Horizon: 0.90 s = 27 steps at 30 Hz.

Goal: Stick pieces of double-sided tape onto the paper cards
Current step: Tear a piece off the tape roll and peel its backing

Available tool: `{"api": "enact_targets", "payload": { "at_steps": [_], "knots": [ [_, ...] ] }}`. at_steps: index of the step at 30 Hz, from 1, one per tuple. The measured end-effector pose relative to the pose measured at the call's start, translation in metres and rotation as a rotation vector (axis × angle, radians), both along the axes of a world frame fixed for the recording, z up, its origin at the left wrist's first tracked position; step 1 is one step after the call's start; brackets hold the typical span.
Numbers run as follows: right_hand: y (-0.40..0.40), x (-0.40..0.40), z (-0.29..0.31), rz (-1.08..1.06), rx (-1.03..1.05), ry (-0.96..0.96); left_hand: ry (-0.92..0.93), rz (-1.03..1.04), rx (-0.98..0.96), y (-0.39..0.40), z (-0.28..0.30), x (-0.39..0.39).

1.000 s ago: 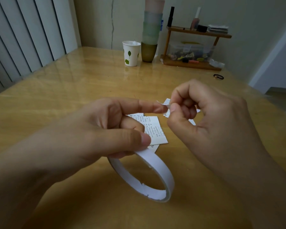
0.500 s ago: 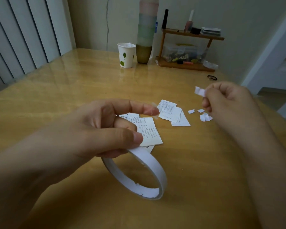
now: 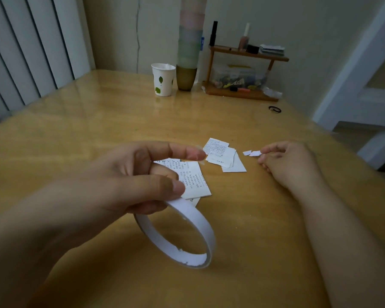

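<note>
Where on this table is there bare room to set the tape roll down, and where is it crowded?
Bare wood lies left of the near printed cards, toward the table edge, and in front of the paper cup. The near strip between the tape roll and the right forearm is bare too. Crowded: far cards, white scraps by the right hand.

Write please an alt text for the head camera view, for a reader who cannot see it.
A left hand holds a white tape roll above a wooden table, while the right hand touches small white scraps beside printed paper cards.
</note>
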State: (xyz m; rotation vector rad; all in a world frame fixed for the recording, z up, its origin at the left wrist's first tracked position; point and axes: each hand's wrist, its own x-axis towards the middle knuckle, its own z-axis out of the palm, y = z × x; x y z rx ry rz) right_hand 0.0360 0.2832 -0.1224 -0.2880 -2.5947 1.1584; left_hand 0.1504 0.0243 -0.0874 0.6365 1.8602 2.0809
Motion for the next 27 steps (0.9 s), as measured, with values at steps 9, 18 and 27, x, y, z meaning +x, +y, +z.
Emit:
{"api": "enact_targets", "payload": {
  "at_steps": [9,18,27],
  "knots": [
    [-0.045,0.046,0.032,0.450,-0.013,0.303,-0.010,-0.040,-0.016,-0.003,0.002,0.002],
    [-0.068,0.083,0.045,0.848,-0.124,0.278,-0.007,-0.055,-0.032,-0.002,0.000,-0.001],
    [-0.070,0.086,0.046,0.864,-0.173,0.287,-0.014,-0.061,-0.036,-0.002,0.000,0.000]
  ]
}}
